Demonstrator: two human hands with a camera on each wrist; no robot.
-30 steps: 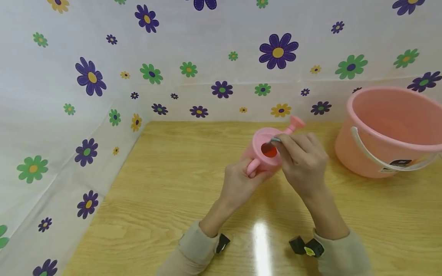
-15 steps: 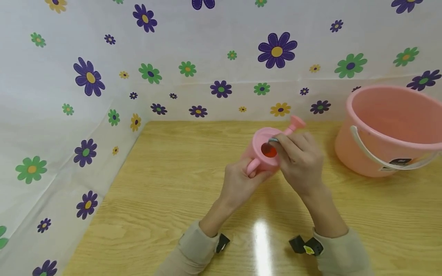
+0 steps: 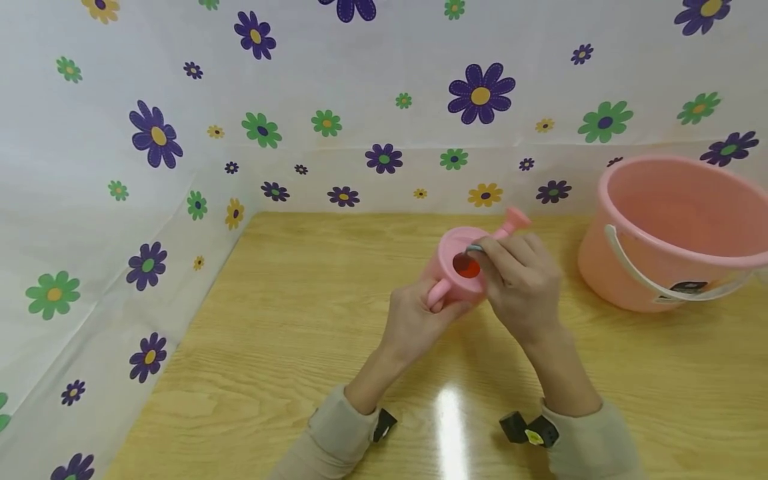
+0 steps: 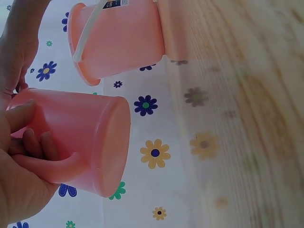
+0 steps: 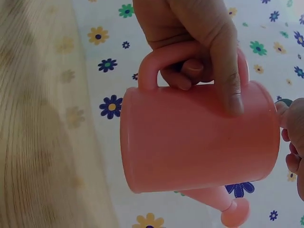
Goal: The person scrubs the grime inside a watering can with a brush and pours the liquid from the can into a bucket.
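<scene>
A pink watering can (image 3: 445, 263) is held above the table, tilted, its round top opening showing red-orange inside. My left hand (image 3: 414, 320) grips its handle; in the right wrist view the thumb lies along the can body (image 5: 194, 142) and the fingers pass through the handle loop. Over the opening, my right hand (image 3: 525, 287) pinches a thin grey-blue rod-like thing (image 3: 475, 248). Its lower end goes down into the opening and is hidden, so its kind cannot be told. The can's spout (image 3: 513, 221) points to the far right, just beyond the right hand.
A large pink bucket (image 3: 636, 267) with a white handle (image 3: 645, 270) stands at the right. The wooden table (image 3: 270, 320) meets a flower-printed white sheet (image 3: 336, 60) at the back and left. Black wrist devices (image 3: 531, 429) sit by the sleeves.
The right hand shifts slightly left and down with the rod-like thing at the opening. The left hand and watering can stay nearly still; the head view tilts a little.
</scene>
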